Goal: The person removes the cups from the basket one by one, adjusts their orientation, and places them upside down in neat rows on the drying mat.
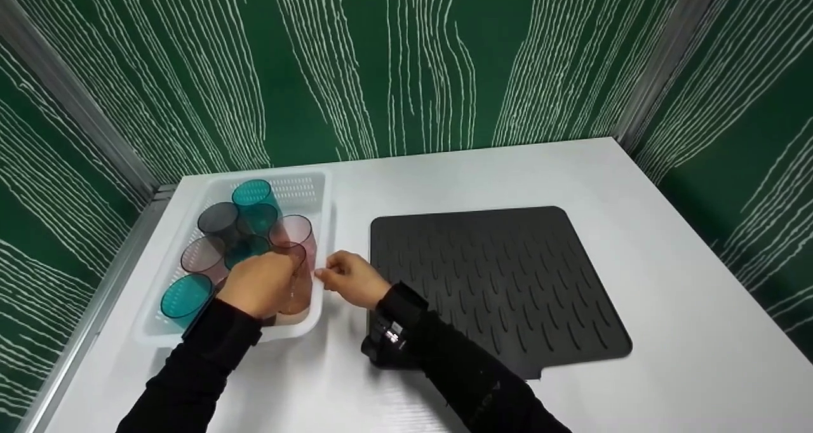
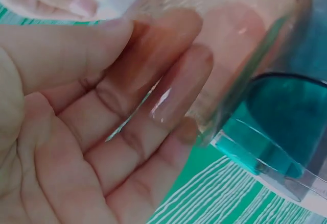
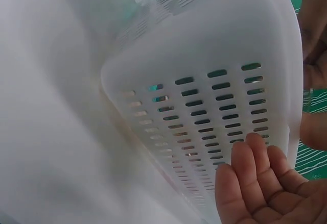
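Fingers of my left hand (image 1: 260, 285) are curled round an amber-pink translucent tumbler (image 1: 297, 280) that stands in the near right corner of the white slotted basket (image 1: 305, 188), at the left side of the desk (image 1: 667, 230). In the left wrist view those fingers (image 2: 153, 86) show through the tumbler's wall, so I judge the grip closed about the cup rather than merely resting on it. The tumbler's long axis runs roughly upright, rim upward, and it sits directly under that hand, so the left is plainly the nearer one. My right hand (image 1: 352, 279) pinches the basket's right rim just beside the tumbler; from the right wrist camera the fingertips (image 3: 255, 157) lie against the slotted outer wall, bent only lightly. Behind the held cup stand a pink tumbler (image 1: 293, 231), a smoky grey one (image 1: 218, 219), and teal tumblers (image 1: 253, 193) toward the far end, with another teal one (image 1: 185, 295) at the near left corner. A black ridged drying mat (image 1: 502, 280) lies to the right of the basket, apart from it. I can read no brand, label or writing anywhere.
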`<state>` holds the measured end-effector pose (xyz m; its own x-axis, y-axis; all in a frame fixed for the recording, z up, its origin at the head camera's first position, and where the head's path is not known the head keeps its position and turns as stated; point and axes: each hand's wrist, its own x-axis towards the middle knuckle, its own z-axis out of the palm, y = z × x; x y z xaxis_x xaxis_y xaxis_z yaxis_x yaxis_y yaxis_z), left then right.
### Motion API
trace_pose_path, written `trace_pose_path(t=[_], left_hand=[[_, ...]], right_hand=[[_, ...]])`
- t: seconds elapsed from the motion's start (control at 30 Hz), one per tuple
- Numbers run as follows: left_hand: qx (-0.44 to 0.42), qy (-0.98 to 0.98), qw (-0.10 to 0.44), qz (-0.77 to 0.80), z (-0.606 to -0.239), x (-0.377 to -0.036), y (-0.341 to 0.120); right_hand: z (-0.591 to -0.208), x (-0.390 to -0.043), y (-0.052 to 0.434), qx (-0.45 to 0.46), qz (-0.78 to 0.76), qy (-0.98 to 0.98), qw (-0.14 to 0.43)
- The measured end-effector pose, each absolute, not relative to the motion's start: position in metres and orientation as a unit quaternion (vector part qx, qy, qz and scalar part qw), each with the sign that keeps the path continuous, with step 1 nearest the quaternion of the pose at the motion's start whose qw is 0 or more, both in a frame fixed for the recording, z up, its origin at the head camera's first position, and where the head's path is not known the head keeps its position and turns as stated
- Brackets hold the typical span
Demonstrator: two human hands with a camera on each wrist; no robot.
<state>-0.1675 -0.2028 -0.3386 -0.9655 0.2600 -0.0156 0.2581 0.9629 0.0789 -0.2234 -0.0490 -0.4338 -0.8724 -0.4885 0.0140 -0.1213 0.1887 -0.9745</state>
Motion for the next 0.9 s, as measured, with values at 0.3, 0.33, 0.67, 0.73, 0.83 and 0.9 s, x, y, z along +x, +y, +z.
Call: trace_pose_path(t=[0.3,0.33,0.67,0.73,0.83,0.9], left_hand=[[0.102,0.987,-0.113,0.053,-0.321,-0.159,-0.199],[0.097,0.985,-0.13,0.065,-0.318,-0.157,-0.198],[0.073,0.964,-0.175,0.189,-0.294,-0.144,-0.181],[0.076,0.956,-0.183,0.214,-0.294,-0.142,-0.177],[0.075,0.946,-0.2,0.244,-0.293,-0.139,-0.17],[0.073,0.939,-0.209,0.262,-0.293,-0.136,-0.165]], right_hand=[[-0.438,-0.224,-0.05,-0.202,-0.62,0.742,0.155],[-0.438,-0.224,-0.05,-0.202,-0.623,0.739,0.157],[-0.435,-0.221,-0.047,-0.211,-0.601,0.758,0.142],[-0.434,-0.223,-0.044,-0.208,-0.605,0.756,0.136],[-0.432,-0.227,-0.032,-0.195,-0.63,0.74,0.132],[-0.429,-0.23,-0.021,-0.175,-0.655,0.724,0.128]])
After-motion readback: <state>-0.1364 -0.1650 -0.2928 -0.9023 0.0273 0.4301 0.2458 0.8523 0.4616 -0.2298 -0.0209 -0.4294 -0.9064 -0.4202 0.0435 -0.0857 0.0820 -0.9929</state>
